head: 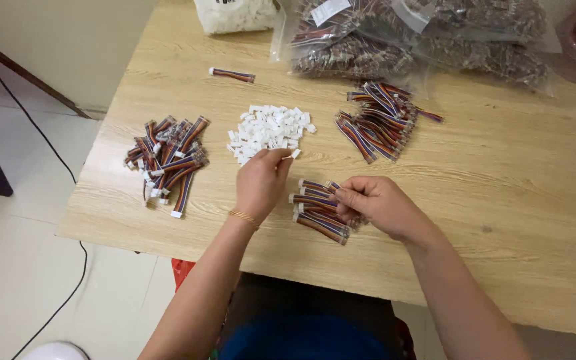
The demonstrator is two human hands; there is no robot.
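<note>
The left hand (261, 181) pinches a small white connector (288, 157) at the near edge of the white connector pile (269, 131), while the right hand (376, 204) is closed on a bundle of striped ribbon cables (320, 212) lying on the wooden table (488, 173). Finished cables with white ends (169, 160) lie heaped to the left, bare cables (380, 120) beyond the right hand, and clear bags of stock (421, 37) along the far edge.

Left hand (261, 183) fingers pinched (wrist bent); right hand (375, 203) curled shut.
</note>
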